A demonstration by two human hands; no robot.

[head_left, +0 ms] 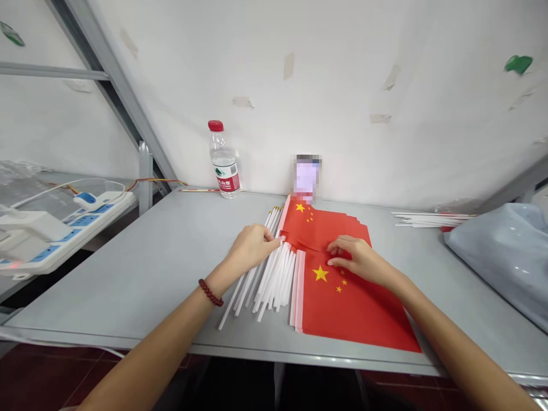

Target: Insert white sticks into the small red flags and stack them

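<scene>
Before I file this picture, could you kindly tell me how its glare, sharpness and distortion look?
Head view: small bright highlights on the plastic bag; head view: the red flags look fairly sharp, while the phone-like object is pixelated into coarse blocks, its screen unreadable; head view: the metal frame at left leans diagonally, perhaps partly wide-angle distortion.

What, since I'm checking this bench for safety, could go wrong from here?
The loose white sticks fan out near the front edge of the table, so a brush from the left hand could roll some off. The front red flag reaches near that edge too; the right hand, at its far side, might drag it askew. The bottle stands upright and could tip if knocked, though its red cap is on.
</scene>
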